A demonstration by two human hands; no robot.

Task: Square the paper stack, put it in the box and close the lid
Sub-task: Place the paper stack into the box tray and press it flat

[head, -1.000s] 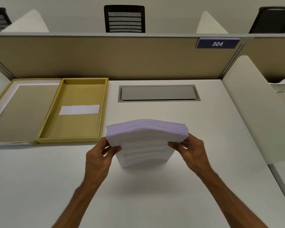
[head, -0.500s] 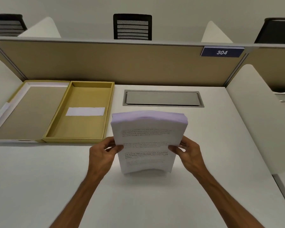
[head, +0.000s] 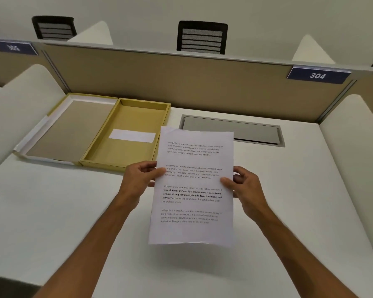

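A printed white paper stack (head: 194, 203) is held upright above the desk, its front page facing me and its bottom edge off the surface. My left hand (head: 141, 178) grips its left edge and my right hand (head: 244, 186) grips its right edge. The stack's thickness is hidden from this angle. The yellow box (head: 127, 157) lies open at the back left with a white slip on its floor. Its hinged lid (head: 67, 130) lies flat to the left, inside up.
A grey cable hatch (head: 230, 130) is set in the white desk (head: 52, 211) behind the stack. A tan partition (head: 159, 82) with the sign 304 closes the back. White curved dividers stand at both sides. Black chairs show beyond the partition.
The stack has been raised from leaning on the desk to upright in the air, page towards me. My view has shifted so the box sits nearer the middle.
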